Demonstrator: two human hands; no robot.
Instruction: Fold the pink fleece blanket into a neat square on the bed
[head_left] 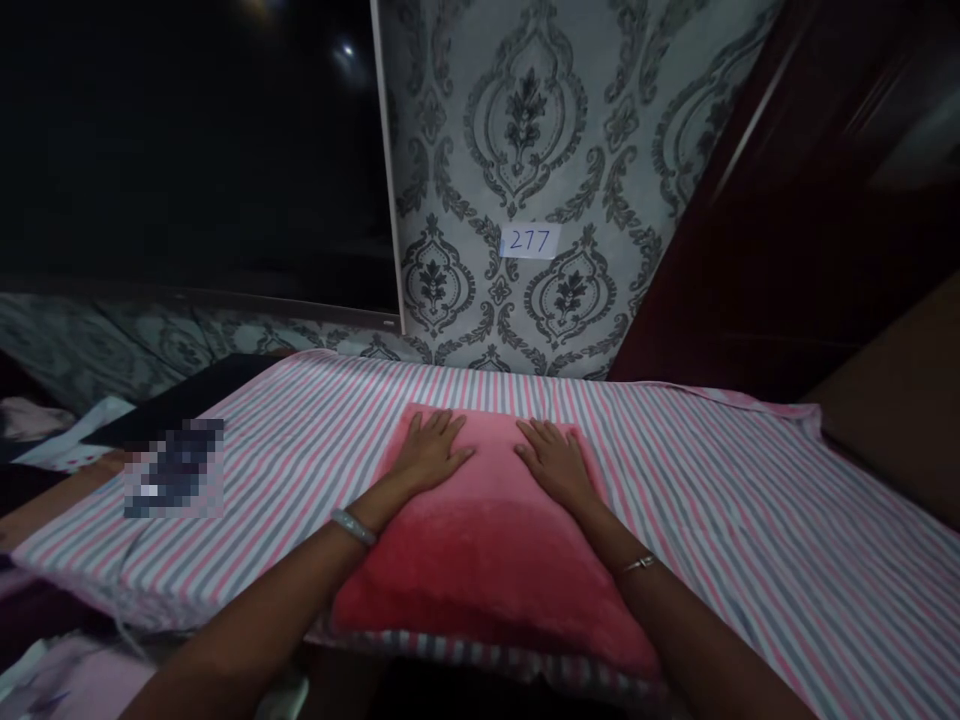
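A pink and red plush cushion or folded cloth (487, 560) lies on the striped cloth (720, 500) in front of me; its exact kind is unclear. The far part is paler pink, the near part deeper red and fuzzy. My left hand (431, 452) rests flat on its far left part, fingers spread. On the far right part my right hand (553, 462) lies flat too, fingers stretched out. Bare pink fabric shows between the two hands. Each wrist wears a bangle.
A large dark screen (195, 150) hangs at the left. Patterned wallpaper (517, 120) carries a paper label (530, 240) reading 277. Dark red glossy wood (780, 220) stands at the right. A blurred-out item (174, 468) with a cable lies on the left of the striped cloth.
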